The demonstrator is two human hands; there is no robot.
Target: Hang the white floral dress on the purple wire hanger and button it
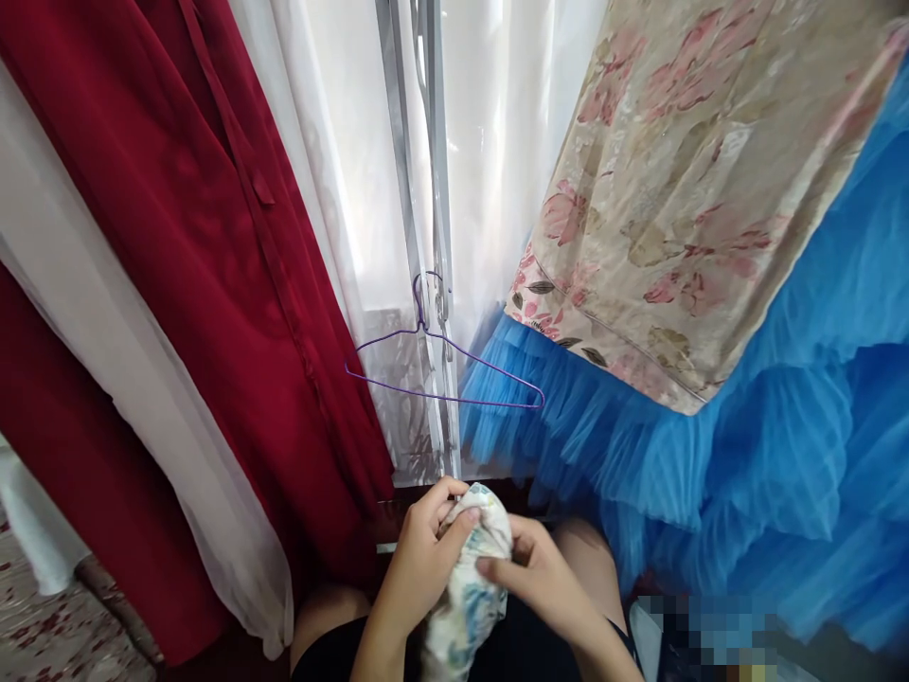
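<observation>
Both my hands hold a bunched white cloth with a blue and yellow floral print [474, 578] at the bottom centre. My left hand [418, 559] is closed around its upper left side, fingers curled over the top. From the right, my right hand [536, 573] pinches the same cloth, thumb pressed on it. An empty purple wire hanger [444, 365] hangs from the window frame just above my hands, apart from them.
A dark red garment [213, 284] hangs at the left beside sheer white curtains [341, 170]. At the right hang a beige floral dress [682, 189] and a blue ruffled tulle skirt [745, 445]. A metal window frame [426, 237] runs down the middle.
</observation>
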